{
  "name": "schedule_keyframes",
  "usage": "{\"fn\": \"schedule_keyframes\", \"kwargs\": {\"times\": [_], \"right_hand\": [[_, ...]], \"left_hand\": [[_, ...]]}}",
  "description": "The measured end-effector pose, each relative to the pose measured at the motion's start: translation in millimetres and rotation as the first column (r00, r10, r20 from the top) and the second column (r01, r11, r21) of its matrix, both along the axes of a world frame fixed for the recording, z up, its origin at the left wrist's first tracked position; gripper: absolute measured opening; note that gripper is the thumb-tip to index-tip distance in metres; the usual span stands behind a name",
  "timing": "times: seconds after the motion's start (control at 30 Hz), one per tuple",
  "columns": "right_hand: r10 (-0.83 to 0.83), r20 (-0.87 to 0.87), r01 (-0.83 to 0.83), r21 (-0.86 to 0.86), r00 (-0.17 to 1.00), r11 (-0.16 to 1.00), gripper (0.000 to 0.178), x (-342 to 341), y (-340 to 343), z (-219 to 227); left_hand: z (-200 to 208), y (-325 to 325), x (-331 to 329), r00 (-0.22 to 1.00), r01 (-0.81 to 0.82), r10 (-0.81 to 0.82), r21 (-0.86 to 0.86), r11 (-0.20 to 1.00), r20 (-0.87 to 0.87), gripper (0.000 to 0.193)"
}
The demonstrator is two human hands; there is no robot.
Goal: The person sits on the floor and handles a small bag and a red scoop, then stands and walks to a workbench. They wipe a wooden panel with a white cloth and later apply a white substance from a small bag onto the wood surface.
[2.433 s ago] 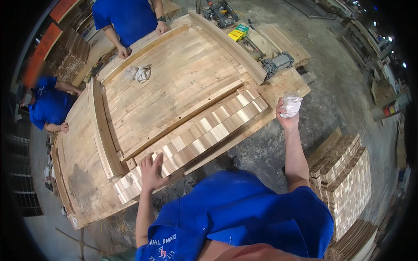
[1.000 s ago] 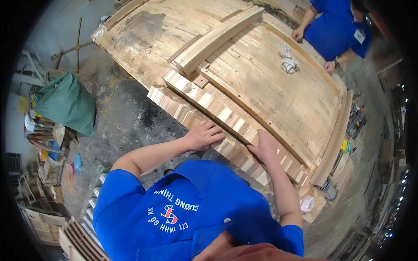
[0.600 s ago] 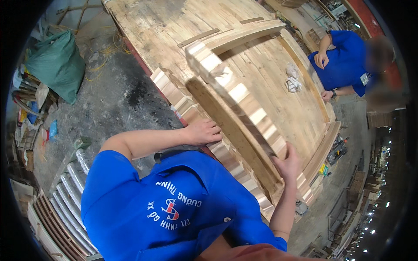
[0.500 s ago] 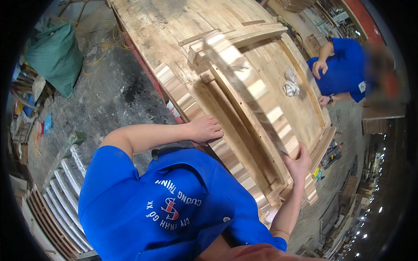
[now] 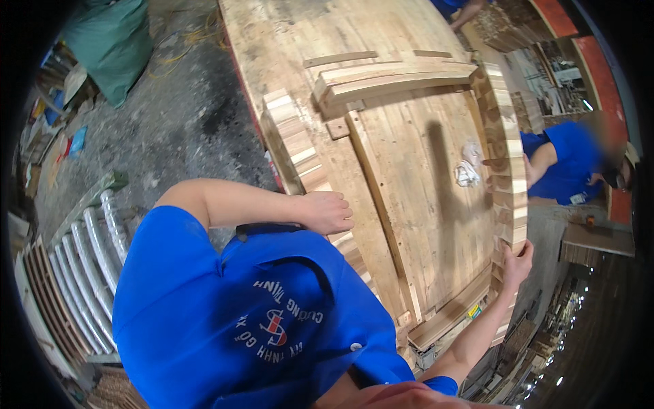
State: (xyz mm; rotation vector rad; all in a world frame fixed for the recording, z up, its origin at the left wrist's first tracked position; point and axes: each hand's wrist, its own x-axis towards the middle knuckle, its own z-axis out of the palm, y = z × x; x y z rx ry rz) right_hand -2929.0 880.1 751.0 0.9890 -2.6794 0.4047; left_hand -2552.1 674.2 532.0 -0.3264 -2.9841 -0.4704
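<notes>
My left hand is closed over the top edge of a striped, laminated wooden board, which runs along the table's near left side. On the right, my right hand grips a second laminated board, standing on edge, with fingers on its inner face. A co-worker's hand is at this second board's outer side, farther up. Between the two boards, a wooden crosspiece spans the far end and another crosspiece lies at the near end. A long thin rail with holes lies on the tabletop.
The wooden worktable carries loose strips and a crumpled white cloth. A co-worker in blue stands at its right side. At left are a green sack and wrapped, curved pieces on the floor.
The right-hand board has swung from the middle of the table out to the right side, my right hand moving with it. The co-worker's hand has come to that board. My left hand stays put.
</notes>
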Motion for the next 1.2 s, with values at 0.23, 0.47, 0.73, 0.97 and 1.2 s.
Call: {"fn": "schedule_keyframes", "kwargs": {"times": [0.23,0.47,0.73,0.97,1.2], "right_hand": [[0.010,0.024,-0.011,0.045,1.000,0.999,0.055,-35.7,-39.5,-18.2],[0.006,-0.151,-0.025,-0.127,0.989,0.992,0.061,-98.2,-26.0,-7.9],[0.431,0.522,-0.414,-0.156,0.736,0.897,0.037,93.6,-5.2,-66.9],[0.270,0.498,-0.406,0.187,0.824,0.894,0.074,245.4,114.2,-165.7],[0.144,0.399,-0.165,0.018,0.905,0.986,0.065,266.3,185.9,-153.4]], "left_hand": [[25.6,-10.1,-25.0,0.952,0.000,-0.012,0.038,0.999,0.306,0.057],[11.3,-2.5,-7.1,0.985,0.093,-0.097,0.032,0.995,0.142,0.053],[14.2,-6.8,9.2,0.997,-0.034,0.037,-0.044,0.998,0.062,0.057],[16.8,-24.7,14.7,0.998,-0.065,0.065,-0.030,0.997,-0.025,0.064],[55.9,19.1,-13.1,0.994,0.067,-0.068,-0.019,0.998,-0.082,0.060]]}}
